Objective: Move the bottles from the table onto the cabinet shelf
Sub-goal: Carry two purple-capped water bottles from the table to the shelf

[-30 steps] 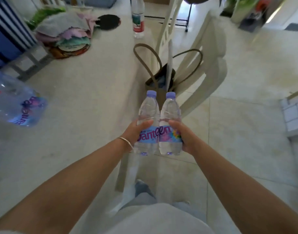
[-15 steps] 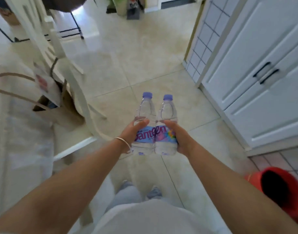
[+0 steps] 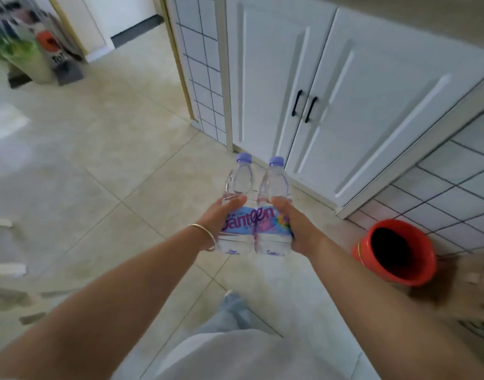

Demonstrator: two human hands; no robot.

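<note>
Upright, two touching water bottles are gripped: one (image 3: 238,215) by the left hand's (image 3: 221,218) curled fingers, the other (image 3: 273,215) by the right hand's (image 3: 297,229), before closed white cabinet doors (image 3: 304,86).

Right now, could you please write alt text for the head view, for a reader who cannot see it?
A person's left hand and right hand each hold an upright clear water bottle, the left bottle and right bottle pressed side by side above a tiled floor. Ahead stands a white cabinet with closed doors; a red bucket sits to the right.

We record bright, even daylight with soft shadows, marked wide-angle bending toward the frame edges, and motion blur smearing the left and lower-right margins.
</note>
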